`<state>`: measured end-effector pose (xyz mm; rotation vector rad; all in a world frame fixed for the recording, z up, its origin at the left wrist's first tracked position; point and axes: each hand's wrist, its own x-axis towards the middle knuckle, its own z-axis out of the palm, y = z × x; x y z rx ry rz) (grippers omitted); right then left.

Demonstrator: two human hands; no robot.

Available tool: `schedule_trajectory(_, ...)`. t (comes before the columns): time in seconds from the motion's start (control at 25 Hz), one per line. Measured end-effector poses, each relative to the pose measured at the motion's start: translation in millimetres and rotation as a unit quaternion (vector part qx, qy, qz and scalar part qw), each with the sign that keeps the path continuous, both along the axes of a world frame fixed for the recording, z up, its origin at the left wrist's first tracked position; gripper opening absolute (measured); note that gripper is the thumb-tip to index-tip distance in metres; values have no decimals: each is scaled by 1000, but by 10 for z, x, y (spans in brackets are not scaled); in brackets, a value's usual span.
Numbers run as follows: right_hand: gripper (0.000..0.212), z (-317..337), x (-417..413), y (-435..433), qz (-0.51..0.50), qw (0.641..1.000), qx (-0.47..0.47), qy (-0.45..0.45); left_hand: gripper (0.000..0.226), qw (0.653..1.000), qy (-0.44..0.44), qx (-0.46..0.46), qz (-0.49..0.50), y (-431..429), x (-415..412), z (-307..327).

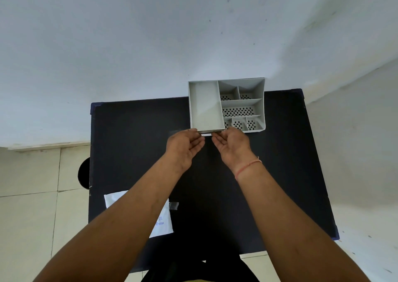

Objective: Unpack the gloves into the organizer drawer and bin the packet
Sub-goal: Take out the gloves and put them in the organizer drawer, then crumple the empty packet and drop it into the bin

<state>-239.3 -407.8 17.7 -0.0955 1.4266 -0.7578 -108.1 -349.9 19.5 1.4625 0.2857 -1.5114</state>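
Observation:
A grey plastic organizer (226, 105) stands at the far edge of the black table (133, 144), with one large solid compartment on the left and several small perforated ones on the right. Both hands meet at its near edge: my left hand (185, 146) and my right hand (231, 145) have their fingertips on the front lip of the drawer (207, 133), where a thin white strip shows below the grey edge. The white glove packet (161, 219) with blue print lies flat near the table's front left, partly hidden under my left forearm.
A dark round object (84, 173) peeks out beside the table's left edge over the tiled floor. A small grey piece of tape (174, 206) lies next to the packet. White walls close in behind the table and on the right.

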Motion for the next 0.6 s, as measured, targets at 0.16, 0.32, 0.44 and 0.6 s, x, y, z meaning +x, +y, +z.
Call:
schedule_trajectory(0.16,57,37,-30,80,37,999,-10,11,20,1000,7,0,-12,100,68,2)
schedule_trajectory(0.32,27,173,69,497,207,975,-14,76,18,996,-66,51,-28,543,293,-15)
schedule_trajectory(0.44,18,178,211,858,344,934,-42,85,18,987,-121,106,-8,1041,480,-75)
schedule_trajectory(0.6,23,59,374,1252,547,814,-126,149,14,969,-202,139,30,1830,583,-180)
